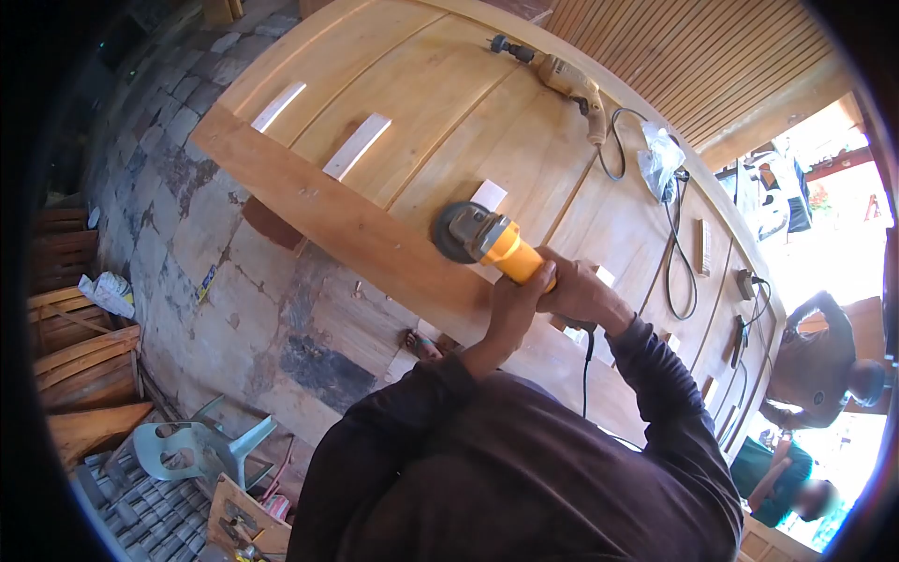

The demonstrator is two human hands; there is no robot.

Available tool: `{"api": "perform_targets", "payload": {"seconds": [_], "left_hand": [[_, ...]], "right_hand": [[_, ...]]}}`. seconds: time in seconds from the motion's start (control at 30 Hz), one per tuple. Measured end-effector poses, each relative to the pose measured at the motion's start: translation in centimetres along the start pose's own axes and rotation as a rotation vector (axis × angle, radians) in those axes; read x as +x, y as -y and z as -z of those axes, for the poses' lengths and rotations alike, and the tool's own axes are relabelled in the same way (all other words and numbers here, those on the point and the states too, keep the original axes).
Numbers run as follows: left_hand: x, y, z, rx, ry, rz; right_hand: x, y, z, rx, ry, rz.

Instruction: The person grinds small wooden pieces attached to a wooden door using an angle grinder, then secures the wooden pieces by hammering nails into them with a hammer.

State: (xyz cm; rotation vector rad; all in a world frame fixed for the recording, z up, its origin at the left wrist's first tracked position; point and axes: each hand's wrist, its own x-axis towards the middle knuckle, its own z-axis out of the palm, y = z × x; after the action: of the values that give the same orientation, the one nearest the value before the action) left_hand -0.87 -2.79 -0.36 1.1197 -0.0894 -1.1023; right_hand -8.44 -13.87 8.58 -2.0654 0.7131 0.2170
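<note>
Both my hands are wrapped round the yellow body of an angle grinder (510, 251). My left hand (517, 304) grips it from the near side, and my right hand (576, 288) closes round its rear end, where a black cord hangs down. The grinder's round dark disc (453, 232) is over the edge board (346, 211) of a large wooden panel (468, 122). Just beyond the grinder head lies a small pale wood block (489, 195). Whether the disc touches the wood cannot be made out.
A corded drill (569, 82), a plastic bag (660, 161), cables and pale wood strips (358, 147) lie on the panel. At the lower left are a light blue plastic chair (192, 451) and wooden pieces (89, 370). Two people (815, 361) are at the right.
</note>
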Motion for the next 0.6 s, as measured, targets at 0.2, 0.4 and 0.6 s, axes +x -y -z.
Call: {"api": "perform_targets", "payload": {"seconds": [0.2,0.4,0.6], "left_hand": [[0.8,0.8,-0.3,0.004,0.058,0.032],[2.0,1.7,-2.0,0.014,0.058,-0.010],[0.8,1.8,-1.9,0.017,-0.002,-0.052]], "right_hand": [[0.1,-1.4,0.2,-0.068,-0.051,-0.014],[0.2,-2.4,1.7,-0.071,-0.057,-0.047],[-0.3,-1.4,1.7,-0.034,-0.009,0.003]]}}
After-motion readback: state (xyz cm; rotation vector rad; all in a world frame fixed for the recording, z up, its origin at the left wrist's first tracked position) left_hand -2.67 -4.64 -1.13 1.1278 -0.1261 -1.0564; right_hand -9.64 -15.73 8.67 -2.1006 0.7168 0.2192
